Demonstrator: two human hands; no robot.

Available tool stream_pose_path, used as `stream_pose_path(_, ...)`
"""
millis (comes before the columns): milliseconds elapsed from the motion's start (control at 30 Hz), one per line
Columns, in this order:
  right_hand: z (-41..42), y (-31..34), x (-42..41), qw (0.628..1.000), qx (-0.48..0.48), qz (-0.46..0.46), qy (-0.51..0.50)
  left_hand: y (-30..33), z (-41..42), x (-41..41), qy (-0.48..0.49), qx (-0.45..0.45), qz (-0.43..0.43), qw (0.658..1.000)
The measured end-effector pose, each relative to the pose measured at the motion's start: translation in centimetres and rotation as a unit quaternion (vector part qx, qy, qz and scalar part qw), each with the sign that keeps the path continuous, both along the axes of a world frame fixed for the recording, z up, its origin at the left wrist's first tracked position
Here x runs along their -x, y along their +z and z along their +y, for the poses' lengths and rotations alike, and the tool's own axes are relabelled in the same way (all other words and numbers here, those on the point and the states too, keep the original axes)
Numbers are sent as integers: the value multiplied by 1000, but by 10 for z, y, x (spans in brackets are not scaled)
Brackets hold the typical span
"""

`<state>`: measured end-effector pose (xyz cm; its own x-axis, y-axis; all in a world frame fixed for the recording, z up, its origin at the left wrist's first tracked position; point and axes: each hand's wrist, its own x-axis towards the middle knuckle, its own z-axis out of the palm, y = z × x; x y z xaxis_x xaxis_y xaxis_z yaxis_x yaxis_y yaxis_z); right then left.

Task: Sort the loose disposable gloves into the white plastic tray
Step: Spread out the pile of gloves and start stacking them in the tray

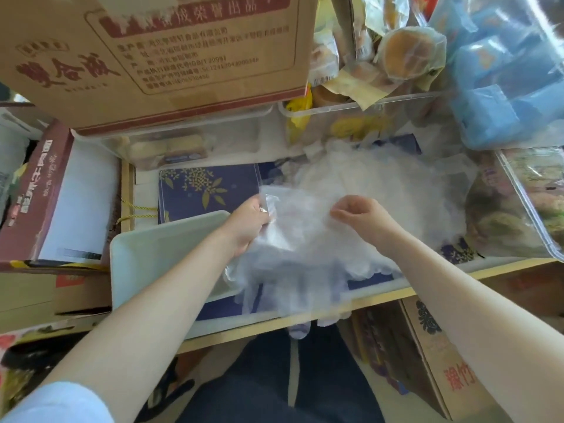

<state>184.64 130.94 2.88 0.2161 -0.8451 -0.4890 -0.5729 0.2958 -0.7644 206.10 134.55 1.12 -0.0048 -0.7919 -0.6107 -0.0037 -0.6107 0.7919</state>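
Both forearms reached forward from the bottom corners, bare to the elbow, a pale blue sleeve showing at the left. Left hand (247, 222) palm-in over the far right corner of the tray (143, 254), fingers curled round a bunch of gloves (290, 254), which hung in thin, clear, crinkled film down across the tray's right side and past the desk (503, 267) edge, limp finger shapes dangling at the bottom. Right hand (358, 213) just beside it to the right, wrist bent, fingers curled down and pinching the same filmy sheet near its top. Behind the hands lay a heap of more gloves (381, 178), cloudy white and rumpled, spread over a dark blue box (207, 190) printed with gold leaves and flower sprigs. Tray white, smooth plastic, shallow, with rounded corners and a raised rim, tilted on the left part of the desk. Above it stood a brown corrugated carton (158, 53) with dark red print. To the upper right, wrapped buns (409, 53) in clear bags and a clear bag of blue packs (503, 71); at the far right a clear, hard plastic bin (531, 203). Dark trousers visible below the desk edge.
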Motion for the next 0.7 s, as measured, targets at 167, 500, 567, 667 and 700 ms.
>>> stream_pose_path(167, -8, -8, 13, 995, 91, 33, -33, 0, -14, 3, 9, 24, 20, 999)
stream_pose_path(500, -17, -9, 3, 984, 105, -51, -133, 8, -19, 13, 34, 37, 45, 998)
stream_pose_path(567, -15, -15, 0, 983, 107, -27, -148, 11, -17, 17, 45, 51, 44, 997)
stream_pose_path(667, -9, -21, -5, 985, 98, -14, -139, 8, -15, 19, -8, 81, 18, 997)
stream_pose_path(700, -7, -22, -6, 985, 99, -2, -138, 7, -15, 19, -16, 91, 8, 996)
